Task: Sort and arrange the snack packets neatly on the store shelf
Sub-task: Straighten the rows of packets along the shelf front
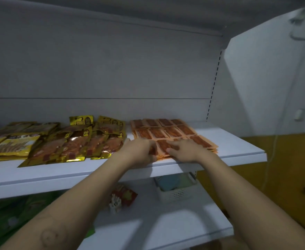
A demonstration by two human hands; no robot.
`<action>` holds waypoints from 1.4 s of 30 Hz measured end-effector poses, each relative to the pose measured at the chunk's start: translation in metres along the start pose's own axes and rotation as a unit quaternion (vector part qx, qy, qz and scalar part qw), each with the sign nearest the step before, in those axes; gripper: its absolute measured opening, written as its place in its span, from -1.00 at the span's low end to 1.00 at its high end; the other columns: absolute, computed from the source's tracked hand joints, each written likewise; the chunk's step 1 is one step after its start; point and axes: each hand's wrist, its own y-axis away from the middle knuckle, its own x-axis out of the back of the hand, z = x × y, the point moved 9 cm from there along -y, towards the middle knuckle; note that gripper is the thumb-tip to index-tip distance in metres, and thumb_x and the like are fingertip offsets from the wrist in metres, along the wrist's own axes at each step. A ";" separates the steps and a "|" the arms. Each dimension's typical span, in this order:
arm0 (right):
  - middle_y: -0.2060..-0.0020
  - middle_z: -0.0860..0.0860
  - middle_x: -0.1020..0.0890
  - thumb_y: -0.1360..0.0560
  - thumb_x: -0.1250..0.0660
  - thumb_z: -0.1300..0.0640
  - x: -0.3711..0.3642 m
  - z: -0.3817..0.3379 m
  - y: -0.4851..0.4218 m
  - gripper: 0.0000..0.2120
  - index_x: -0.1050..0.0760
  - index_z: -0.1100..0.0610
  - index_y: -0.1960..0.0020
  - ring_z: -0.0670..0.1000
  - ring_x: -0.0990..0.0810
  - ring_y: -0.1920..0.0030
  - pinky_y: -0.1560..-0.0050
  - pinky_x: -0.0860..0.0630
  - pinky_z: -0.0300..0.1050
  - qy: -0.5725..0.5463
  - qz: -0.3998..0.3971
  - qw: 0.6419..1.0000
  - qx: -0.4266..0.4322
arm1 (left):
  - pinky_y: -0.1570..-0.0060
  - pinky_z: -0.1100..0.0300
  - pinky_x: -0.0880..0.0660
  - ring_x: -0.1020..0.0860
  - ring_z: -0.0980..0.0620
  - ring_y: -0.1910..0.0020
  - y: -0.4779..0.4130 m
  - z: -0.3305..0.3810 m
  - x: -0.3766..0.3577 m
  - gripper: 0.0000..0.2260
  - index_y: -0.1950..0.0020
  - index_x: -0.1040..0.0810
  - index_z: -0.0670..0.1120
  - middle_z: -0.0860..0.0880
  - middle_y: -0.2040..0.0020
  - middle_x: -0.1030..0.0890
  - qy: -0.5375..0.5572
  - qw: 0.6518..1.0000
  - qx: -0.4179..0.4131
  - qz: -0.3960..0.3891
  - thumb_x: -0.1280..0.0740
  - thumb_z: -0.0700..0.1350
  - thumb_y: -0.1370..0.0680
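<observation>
Many orange packets (173, 131) touching left hand (139, 152), right hand (186, 150); basket (180, 194) holds packs (173, 181).

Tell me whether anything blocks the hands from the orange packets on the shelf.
Nothing visible does: the left hand grips the orange packets at their front edge, and the right hand rests flat on them.
</observation>
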 end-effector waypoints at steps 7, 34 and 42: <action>-0.55 -0.04 -0.23 -0.64 0.02 -0.24 0.031 0.043 0.000 -0.54 -0.19 -0.26 -0.52 0.15 -0.25 -0.50 -0.43 -0.08 0.36 0.014 0.098 0.995 -0.033 | -0.30 -0.16 -0.24 -0.37 -0.16 -0.40 -0.011 0.017 -0.005 -0.51 -0.45 -0.37 0.15 -0.04 -0.46 -0.39 -0.028 0.999 -0.010 0.042 -0.19 0.29 -0.56; -0.55 -0.12 -0.24 -0.68 0.02 -0.14 0.010 0.118 -0.007 -0.55 -0.14 -0.19 -0.56 0.09 -0.33 -0.45 -0.38 -0.30 0.10 -0.054 0.058 0.996 -0.035 | -0.09 -0.01 -0.32 -0.53 -0.05 -0.17 -0.065 0.099 -0.021 -0.61 -0.33 -0.51 0.09 -0.01 -0.20 -0.58 -0.036 0.996 -0.057 0.057 -0.17 0.21 -0.59; -0.48 -0.08 -0.37 -0.66 -0.06 -0.18 0.012 0.117 -0.006 -0.54 -0.18 -0.20 -0.54 0.08 -0.40 -0.39 -0.37 -0.34 0.11 -0.067 0.057 0.996 -0.029 | -0.12 -0.07 -0.24 -0.47 -0.11 -0.20 -0.066 0.101 -0.026 -0.57 -0.37 -0.44 0.07 -0.06 -0.26 -0.51 -0.038 0.998 -0.049 0.013 -0.18 0.24 -0.57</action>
